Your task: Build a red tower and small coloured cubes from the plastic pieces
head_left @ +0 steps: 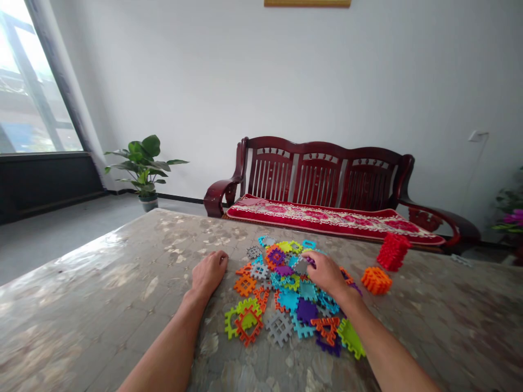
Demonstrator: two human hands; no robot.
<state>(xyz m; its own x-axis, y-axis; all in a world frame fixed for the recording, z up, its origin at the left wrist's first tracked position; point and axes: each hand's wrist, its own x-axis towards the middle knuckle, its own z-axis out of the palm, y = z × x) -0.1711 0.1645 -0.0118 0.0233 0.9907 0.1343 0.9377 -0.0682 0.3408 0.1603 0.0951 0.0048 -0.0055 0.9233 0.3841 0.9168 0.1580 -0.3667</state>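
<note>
Tiles [286,294] lie in a loose heap on the desk [102,294] right in front of me, between my two forearms: flat plastic squares and a few triangles with notched, comb-like edges and cut-out centres, in orange, lime, teal, purple, grey and yellow. Most lie flat and overlap one another, and a lime one and an orange one at the near left edge sit stacked together. My left hand [209,270] rests on the bare desk just left of the heap, fingers curled under into a loose fist, with nothing in it that I can see. My right hand [326,270] lies palm down on top of the heap, fingers [309,257] bent over a purple tile [311,261] at the far side. I cannot tell whether they grip it or only touch it. To the right, clear of the heap, stand two blocks built from the same kind of tiles: an orange block [376,280] near my right wrist and a taller red block [393,251] just beyond it. The desk has a glossy, mottled stone-like top. Past its far edge stands a dark red wooden bench [327,169] with a red flowered cushion [327,216] against a white wall. A potted plant [143,163] sits on the floor to the left, by a large window [28,98].
</note>
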